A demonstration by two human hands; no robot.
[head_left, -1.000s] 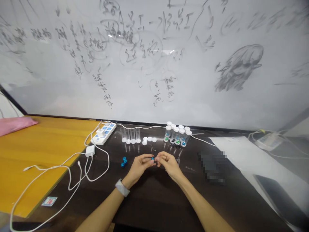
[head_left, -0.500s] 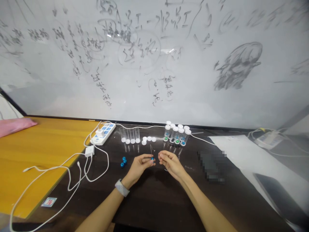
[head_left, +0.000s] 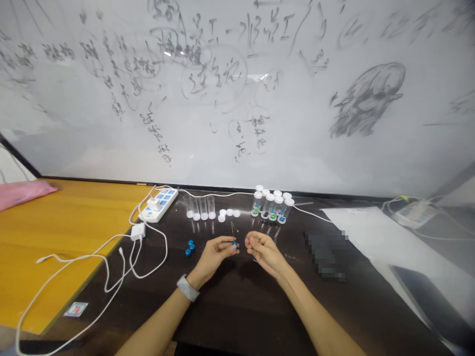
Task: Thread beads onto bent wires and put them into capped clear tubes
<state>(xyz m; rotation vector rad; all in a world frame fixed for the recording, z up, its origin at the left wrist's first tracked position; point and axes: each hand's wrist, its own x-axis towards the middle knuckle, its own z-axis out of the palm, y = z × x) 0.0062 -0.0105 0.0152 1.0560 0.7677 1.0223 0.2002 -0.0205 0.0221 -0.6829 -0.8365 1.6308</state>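
Note:
Between thumb and fingers, my left hand (head_left: 218, 251) pinches a small blue bead (head_left: 235, 244). A thin dark wire or cord (head_left: 232, 228) rises from the bead in a narrow loop. Just to the right, apart from the bead, my right hand (head_left: 263, 251) is closed in a pinch; what its fingertips hold, if anything, is too small to make out. Several more blue beads (head_left: 190, 248) lie clustered on the dark table, left of my left hand. A thin pale strand shows partly beside my right hand.
Clear tubes (head_left: 203, 207) stand at the back, near loose white caps (head_left: 229, 213). Capped tubes (head_left: 272, 205) with coloured pieces are grouped behind my right hand. A power strip (head_left: 160, 206) and white cables (head_left: 107, 267) lie left; a phone (head_left: 426, 296) rests right on white paper (head_left: 352, 222).
Almost nothing differs. My right hand's fingers have shifted very slightly right, away from the bead; my left hand keeps its pinch.

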